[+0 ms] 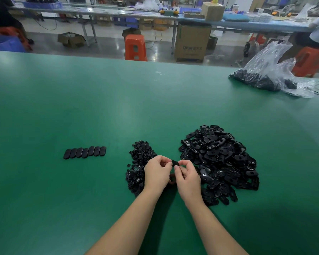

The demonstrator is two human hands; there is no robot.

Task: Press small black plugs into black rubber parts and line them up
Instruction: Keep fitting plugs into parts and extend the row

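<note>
Both hands meet above the green table (81, 100), close to its near edge and a little right of the middle. The left hand (157, 174) and the right hand (188, 178) hold one black rubber part (175, 163) between them, each with fingers curled so that the thumb and fingertips pinch an end of it. The part is lifted off the table, just above the gap between two heaps. Whether a plug is already seated in it cannot be told, since the fingers cover most of it.

Just left of the hands, and partly under the left wrist, lies a heap of small black plugs (139, 159). Just right of the hands sits a much larger pile of black rubber parts (221, 161), touching the right wrist's side of the table.

Well to the left, a row of finished parts (85, 152) lies flat, seven oblong pieces side by side and touching, the row slanting slightly upward to the right.

Near the far right corner of the table rests a clear plastic bag (265, 70) with more dark pieces inside.
</note>
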